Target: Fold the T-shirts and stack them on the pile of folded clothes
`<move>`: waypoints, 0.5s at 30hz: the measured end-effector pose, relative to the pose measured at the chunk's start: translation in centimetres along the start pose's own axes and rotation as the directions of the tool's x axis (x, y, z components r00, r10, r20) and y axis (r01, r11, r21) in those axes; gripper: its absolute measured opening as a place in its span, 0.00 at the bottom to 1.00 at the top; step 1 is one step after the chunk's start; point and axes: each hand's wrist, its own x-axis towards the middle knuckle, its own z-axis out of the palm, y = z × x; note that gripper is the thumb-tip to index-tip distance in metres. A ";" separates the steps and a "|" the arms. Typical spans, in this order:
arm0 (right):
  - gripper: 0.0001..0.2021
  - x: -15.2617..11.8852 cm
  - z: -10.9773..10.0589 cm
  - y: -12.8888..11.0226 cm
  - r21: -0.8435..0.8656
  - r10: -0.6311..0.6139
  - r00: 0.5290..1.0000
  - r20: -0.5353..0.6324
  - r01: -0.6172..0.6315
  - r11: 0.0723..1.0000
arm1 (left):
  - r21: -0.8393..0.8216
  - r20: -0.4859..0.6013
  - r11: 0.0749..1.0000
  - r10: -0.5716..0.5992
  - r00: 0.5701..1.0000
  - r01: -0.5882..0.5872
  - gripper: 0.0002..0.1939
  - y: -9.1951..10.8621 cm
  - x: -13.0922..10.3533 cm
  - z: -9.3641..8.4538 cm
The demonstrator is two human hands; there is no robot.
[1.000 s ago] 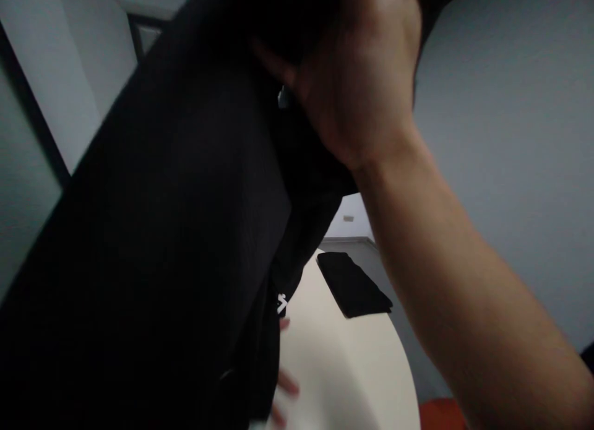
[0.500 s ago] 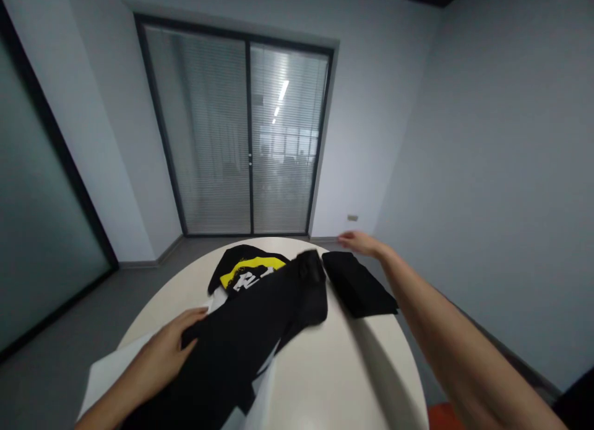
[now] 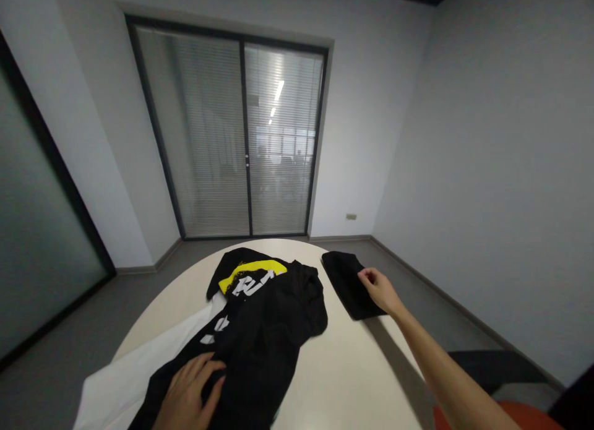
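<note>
A black T-shirt [image 3: 269, 331] with a yellow and white print lies spread on the round table. Resting on its near part is my left hand [image 3: 190, 390], its fingers bent a little and the thumb apart from them. A folded black garment [image 3: 346, 288] lies to the right, near the table's edge. My right hand [image 3: 378, 289] is at that garment's right edge, with thumb and fingertips closed on the fabric there. The exact grip is partly hidden by the hand. White cloth or paper [image 3: 125, 374] extends from under the shirt's left side.
The pale round table [image 3: 320, 380] fills the lower middle. Below my right arm stands an orange and dark chair [image 3: 515, 411]. Beyond the table are a glazed door with blinds [image 3: 278, 189] and white walls.
The black T-shirt now lies flatter, with more white print showing. My left hand has let go and moved nearer, onto the shirt. My right hand has come down to the folded garment.
</note>
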 end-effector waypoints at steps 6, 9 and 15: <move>0.27 -3.6 2.2 0.3 0.090 0.038 0.986 0.160 -0.053 0.995 | 0.095 -0.188 0.978 0.200 0.962 -0.185 0.17 -1.4 -1.0 -0.3; 0.29 -5.4 3.9 1.6 -0.110 0.114 0.991 0.070 -0.106 0.988 | 0.212 -0.239 0.933 0.338 0.910 -0.290 0.17 -1.1 -1.1 -0.6; 0.23 -8.2 6.2 1.9 -0.161 0.011 0.977 -0.213 -0.046 0.986 | 0.225 -0.243 0.920 0.371 0.896 -0.320 0.18 -1.3 -0.7 -0.8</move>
